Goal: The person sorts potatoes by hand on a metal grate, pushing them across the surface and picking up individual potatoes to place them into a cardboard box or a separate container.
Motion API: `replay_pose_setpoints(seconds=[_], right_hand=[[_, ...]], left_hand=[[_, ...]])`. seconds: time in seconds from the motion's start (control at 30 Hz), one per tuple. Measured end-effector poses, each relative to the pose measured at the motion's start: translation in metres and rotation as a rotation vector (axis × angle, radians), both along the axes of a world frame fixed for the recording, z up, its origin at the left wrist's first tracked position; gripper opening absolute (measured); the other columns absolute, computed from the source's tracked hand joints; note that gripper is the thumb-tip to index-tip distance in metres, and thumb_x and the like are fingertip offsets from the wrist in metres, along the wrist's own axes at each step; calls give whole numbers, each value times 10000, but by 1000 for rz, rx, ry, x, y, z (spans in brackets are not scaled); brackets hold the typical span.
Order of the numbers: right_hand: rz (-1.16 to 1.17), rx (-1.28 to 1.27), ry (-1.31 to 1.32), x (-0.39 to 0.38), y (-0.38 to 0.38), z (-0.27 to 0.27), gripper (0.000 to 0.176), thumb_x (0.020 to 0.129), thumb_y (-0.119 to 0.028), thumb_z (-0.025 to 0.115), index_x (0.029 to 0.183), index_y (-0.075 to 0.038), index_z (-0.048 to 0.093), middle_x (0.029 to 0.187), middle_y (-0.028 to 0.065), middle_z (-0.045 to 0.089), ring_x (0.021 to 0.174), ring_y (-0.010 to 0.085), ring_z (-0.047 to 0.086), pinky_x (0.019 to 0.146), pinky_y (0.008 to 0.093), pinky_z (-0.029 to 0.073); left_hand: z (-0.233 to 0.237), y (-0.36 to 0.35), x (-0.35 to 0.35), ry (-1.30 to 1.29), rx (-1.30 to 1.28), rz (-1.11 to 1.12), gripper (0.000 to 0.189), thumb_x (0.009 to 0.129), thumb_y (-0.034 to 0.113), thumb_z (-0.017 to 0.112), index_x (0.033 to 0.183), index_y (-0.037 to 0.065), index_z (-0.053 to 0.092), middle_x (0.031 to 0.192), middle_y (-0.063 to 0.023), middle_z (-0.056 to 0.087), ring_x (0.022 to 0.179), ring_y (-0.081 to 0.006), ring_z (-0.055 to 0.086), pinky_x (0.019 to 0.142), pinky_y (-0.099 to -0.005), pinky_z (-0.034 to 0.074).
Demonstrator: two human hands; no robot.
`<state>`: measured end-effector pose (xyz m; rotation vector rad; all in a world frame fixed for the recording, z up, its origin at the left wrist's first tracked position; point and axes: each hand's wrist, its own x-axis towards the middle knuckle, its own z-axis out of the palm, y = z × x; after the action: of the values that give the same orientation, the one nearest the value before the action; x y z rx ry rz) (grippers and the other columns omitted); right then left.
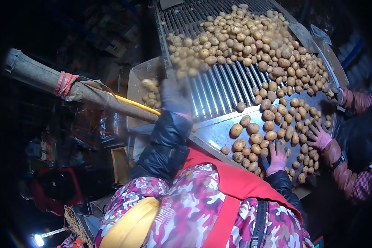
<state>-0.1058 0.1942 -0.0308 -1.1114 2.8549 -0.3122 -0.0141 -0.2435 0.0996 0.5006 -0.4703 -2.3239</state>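
My left hand (176, 98), in a dark glove, is smeared by motion at the left edge of the roller conveyor (213, 93), beside a cardboard box (141, 77) with potatoes in it. Whether it holds anything cannot be made out. Resting among the loose potatoes (256, 138) on the metal sheet (213, 132) is my right hand (277, 158), in a pink and grey glove with its fingers spread. A large heap of potatoes (244, 37) covers much of the rollers above.
At the right, a co-worker's pink-gloved hand (319, 136) lies on the potatoes, and their other hand (338, 96) is at the conveyor's edge. A thick pole (91, 93) bound with red cord juts in from the left. A lamp (39, 240) shines at lower left.
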Motion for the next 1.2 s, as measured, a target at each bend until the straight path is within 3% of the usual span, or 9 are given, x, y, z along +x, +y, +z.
replay_pose_setpoints(seconds=[0.1,0.3,0.4,0.47,0.6,0.8,1.0,1.07,1.2], right_hand=[[-9,-13,-36,1,1,0,672,912,-423,692,1483,-109,529,1592,198,417,1483,405,367,1223,611,228],[-4,-66,-208,24,30,32,776,855,-422,751,1498,-69,498,1586,259,396,1502,466,320,1227,664,177],[-105,-14,-240,51,73,16,804,840,-435,752,1496,-53,486,1599,259,381,1517,474,291,1226,680,157],[-247,9,-339,64,88,13,750,852,-424,735,1452,-32,514,1597,249,384,1519,482,281,1231,675,150],[-276,47,-292,64,85,17,669,861,-423,706,1363,-5,561,1527,242,447,1503,475,309,1225,668,176],[-225,84,-290,65,91,1,650,857,-444,684,1319,4,592,1483,244,485,1487,477,334,1225,667,183],[-178,102,-256,65,104,-15,742,836,-497,692,1374,-1,569,1496,240,487,1477,483,341,1217,679,188],[-193,104,-314,64,100,-5,757,828,-516,699,1378,-12,573,1496,235,492,1467,482,354,1215,679,192],[-217,83,-368,60,94,9,757,822,-538,708,1370,-31,586,1483,227,508,1449,480,377,1208,679,206]], left_hand=[[-41,20,-27,-498,-118,12,429,1036,265,647,1402,59,558,1335,-155,618,1112,-291,654,897,-396,602],[-130,-71,-136,-141,-180,164,456,1001,349,684,1374,93,627,1198,-111,684,1081,-285,679,957,-406,563],[-65,-85,-161,-1633,-1301,344,662,902,577,721,1404,156,628,1252,-213,680,1150,-389,664,1017,-494,530],[-88,-151,-184,-1754,-1562,380,771,824,640,756,1431,189,611,1281,-259,656,1216,-435,628,1040,-533,506],[-121,-254,-181,-1668,-1587,119,824,851,777,617,1468,231,590,1414,-256,588,1283,-441,574,1143,-543,410],[-59,-127,-211,-1828,-1565,-160,805,843,755,633,1413,186,632,1442,-268,543,1357,-438,500,1129,-564,415],[-30,-32,-234,-1368,-1886,-623,767,893,617,708,1409,57,616,1307,-256,655,1221,-374,646,1021,-452,525],[-33,-9,-253,-904,-1580,-855,632,931,539,711,1365,83,652,1297,-211,686,1225,-312,654,1069,-418,497],[24,26,-317,-722,-1828,-538,367,980,272,719,1269,47,692,1005,-120,739,906,-194,724,799,-371,583]])
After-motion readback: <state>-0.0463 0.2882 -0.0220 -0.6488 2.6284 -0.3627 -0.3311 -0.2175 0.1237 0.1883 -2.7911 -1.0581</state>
